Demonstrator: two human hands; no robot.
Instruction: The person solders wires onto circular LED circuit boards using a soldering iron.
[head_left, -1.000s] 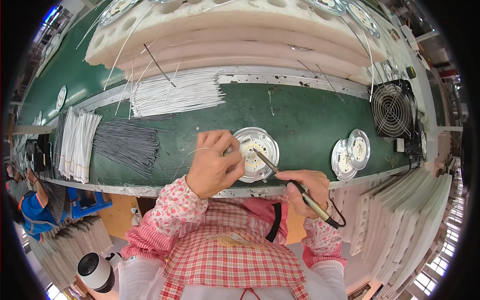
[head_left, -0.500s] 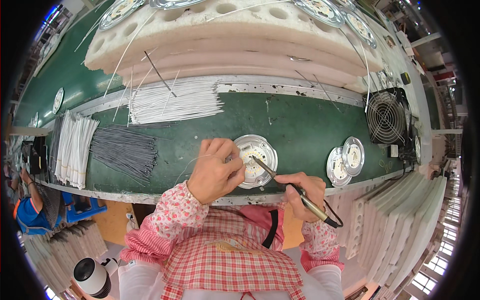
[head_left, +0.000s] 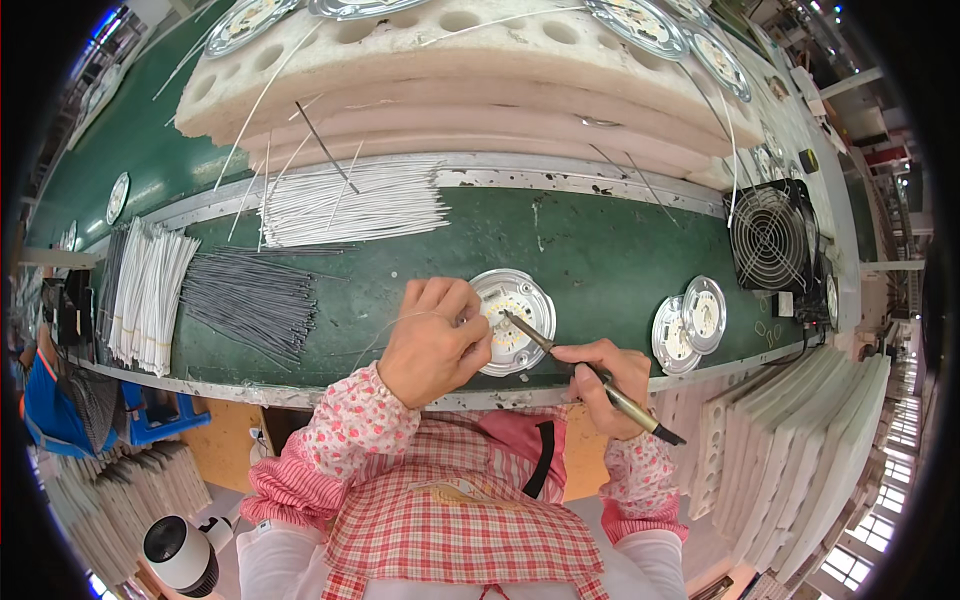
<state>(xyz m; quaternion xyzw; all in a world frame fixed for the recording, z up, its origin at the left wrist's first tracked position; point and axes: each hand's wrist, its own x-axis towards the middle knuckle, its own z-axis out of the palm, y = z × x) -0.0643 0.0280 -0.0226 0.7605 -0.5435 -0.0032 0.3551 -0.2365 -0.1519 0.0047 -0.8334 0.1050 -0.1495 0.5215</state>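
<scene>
A round silver LED lamp board (head_left: 527, 345) lies flat on the green bench, with small yellow and white parts around its middle. My right hand (head_left: 612, 385) is closed around a soldering iron (head_left: 628, 408), whose tip touches the middle of the board. At the board's left edge, my left hand (head_left: 435, 340) is closed in a pinch on a thin solder wire (head_left: 385, 325). The wire loops out to the left of that hand; its end by the board is hidden behind the fingers.
White wires (head_left: 350, 205) and dark grey wires (head_left: 255, 300) lie bundled to the left. Two lamp boards (head_left: 704, 315) overlap at the right, near a black fan (head_left: 770, 240). Along the back stands a thick foam block (head_left: 440, 75) carrying more boards. Foam sheets (head_left: 790, 440) lean below the right side.
Both hands and the lamp board stay almost where they were. The soldering iron's back end has shifted very slightly. At the far left, a person in blue has moved.
</scene>
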